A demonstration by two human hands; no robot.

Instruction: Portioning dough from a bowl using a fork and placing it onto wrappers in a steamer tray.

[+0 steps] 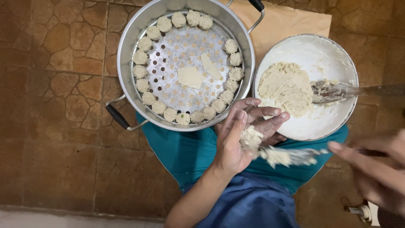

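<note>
My left hand (242, 135) is cupped over my lap, holding a dumpling wrapper heaped with pale filling (251, 138). My right hand (373, 171), blurred at the lower right, grips a metal spoon (295, 155) whose filling-coated tip touches the dumpling in my left palm. Just above sits a white bowl (329, 55) with a mound of filling (284, 88) and a second spoon (337, 90) resting in it. A steel steamer pot (126, 50) to the left holds a perforated tray ringed with several shaped dumplings (145, 43) and a few flat wrappers (190, 76) in the middle.
The pot has two black handles (117, 116) at lower left and top right. A brown paper sheet (287, 21) lies under the bowl. A stone-patterned brown floor (63, 84) surrounds everything. My teal and blue clothing (236, 198) fills the bottom middle.
</note>
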